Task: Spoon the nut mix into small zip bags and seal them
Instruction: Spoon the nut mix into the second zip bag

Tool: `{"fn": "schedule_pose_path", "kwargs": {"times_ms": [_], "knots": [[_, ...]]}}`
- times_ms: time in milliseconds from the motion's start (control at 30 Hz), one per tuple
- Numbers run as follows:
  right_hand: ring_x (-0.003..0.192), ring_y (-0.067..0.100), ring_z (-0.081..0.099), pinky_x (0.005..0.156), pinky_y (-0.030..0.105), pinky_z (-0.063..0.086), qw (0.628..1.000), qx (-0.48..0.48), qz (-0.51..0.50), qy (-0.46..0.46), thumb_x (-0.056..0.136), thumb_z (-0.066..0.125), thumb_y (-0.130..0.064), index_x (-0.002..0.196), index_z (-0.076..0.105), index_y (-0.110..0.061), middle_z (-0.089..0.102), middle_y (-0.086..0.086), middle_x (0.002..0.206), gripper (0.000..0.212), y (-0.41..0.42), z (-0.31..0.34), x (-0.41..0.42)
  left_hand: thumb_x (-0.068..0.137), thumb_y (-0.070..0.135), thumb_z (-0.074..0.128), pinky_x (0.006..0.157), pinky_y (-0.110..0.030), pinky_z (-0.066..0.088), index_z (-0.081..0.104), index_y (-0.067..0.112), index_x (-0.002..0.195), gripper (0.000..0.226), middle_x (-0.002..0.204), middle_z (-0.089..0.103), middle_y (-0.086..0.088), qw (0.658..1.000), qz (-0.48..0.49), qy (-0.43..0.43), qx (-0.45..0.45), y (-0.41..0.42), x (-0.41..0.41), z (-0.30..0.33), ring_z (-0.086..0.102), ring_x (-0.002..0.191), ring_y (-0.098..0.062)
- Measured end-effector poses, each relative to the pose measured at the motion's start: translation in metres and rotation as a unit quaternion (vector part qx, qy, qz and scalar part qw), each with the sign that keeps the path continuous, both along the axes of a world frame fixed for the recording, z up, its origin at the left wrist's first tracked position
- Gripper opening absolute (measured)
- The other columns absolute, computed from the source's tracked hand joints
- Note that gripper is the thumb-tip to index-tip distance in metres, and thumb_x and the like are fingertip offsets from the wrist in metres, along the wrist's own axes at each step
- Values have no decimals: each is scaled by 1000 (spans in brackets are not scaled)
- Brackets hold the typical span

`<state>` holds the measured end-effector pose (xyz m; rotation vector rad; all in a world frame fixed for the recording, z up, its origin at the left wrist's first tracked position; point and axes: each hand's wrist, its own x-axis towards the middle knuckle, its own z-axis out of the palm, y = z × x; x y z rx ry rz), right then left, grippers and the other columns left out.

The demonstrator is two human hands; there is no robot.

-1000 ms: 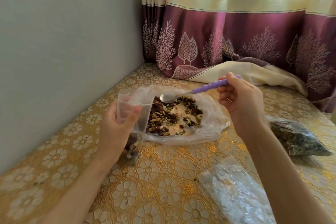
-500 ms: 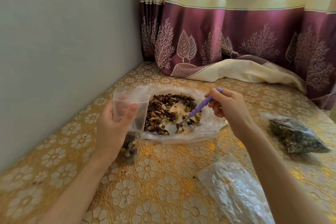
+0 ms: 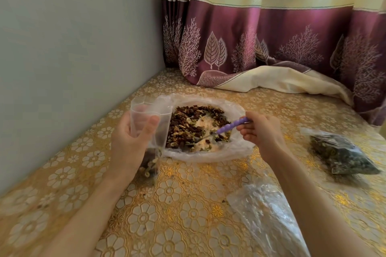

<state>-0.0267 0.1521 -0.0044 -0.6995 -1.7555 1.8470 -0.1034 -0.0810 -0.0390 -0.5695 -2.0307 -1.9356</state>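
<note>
- Left hand (image 3: 129,142) grips 1 small zip bag (image 3: 149,131), mouth open, upright on the bench (image 3: 177,215); nuts cover only its bottom.
- Right hand (image 3: 261,131) pinches a purple spoon (image 3: 221,130), its bowl down in the nut mix (image 3: 192,125) heaped on a clear plastic sheet (image 3: 236,148).
- Judgement: filling is at an early stage; much mix remains, and this bag is not yet sealed.
- 1 filled bag (image 3: 342,154) lies at right; its seal cannot be judged.

I am seeing the nut mix (image 3: 188,125) lying spread on an open plastic sheet, the purple-handled spoon (image 3: 221,131) dipping into it, and the small zip bag (image 3: 149,131) standing upright, mouth open, partly filled.
</note>
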Motion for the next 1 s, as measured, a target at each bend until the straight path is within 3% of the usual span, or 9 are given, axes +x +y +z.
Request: {"fn": "schedule_pose_path", "kwargs": {"times_ms": [400, 667, 800, 1000], "knots": [[45, 7, 57, 45, 17, 47, 988, 126, 2, 94, 96, 50, -14, 68, 63, -8, 64, -3, 49, 31, -27, -5, -3, 69, 60, 56, 57, -5, 44, 57, 32, 100, 42, 82, 65, 10, 1000, -1, -5, 4, 0, 0, 1, 59, 64, 8], [51, 12, 64, 51, 18, 52, 995, 36, 75, 59, 98, 48, -14, 67, 66, -7, 69, 3, 56, 37, -41, -14, -6, 73, 54, 57, 55, -5, 44, 58, 31, 99, 35, 81, 66, 12, 1000, -1, -3, 6, 1, 0, 1, 60, 65, 8], [49, 15, 63, 49, 19, 52, 998, -14, 51, 38, 97, 49, -11, 66, 66, -4, 67, 7, 54, 36, -34, -15, -7, 70, 59, 57, 56, -5, 44, 59, 25, 105, 48, 78, 66, 13, 1000, 3, -3, 6, 0, -1, 1, 59, 66, 8], [44, 11, 55, 42, 16, 47, 998, 2, 37, 60, 95, 46, -5, 69, 62, -2, 66, 5, 52, 31, -24, -6, -3, 68, 62, 54, 59, -6, 45, 58, 16, 110, 63, 84, 64, 9, 1000, -2, -1, -6, -1, -2, 1, 58, 66, 8]]}}
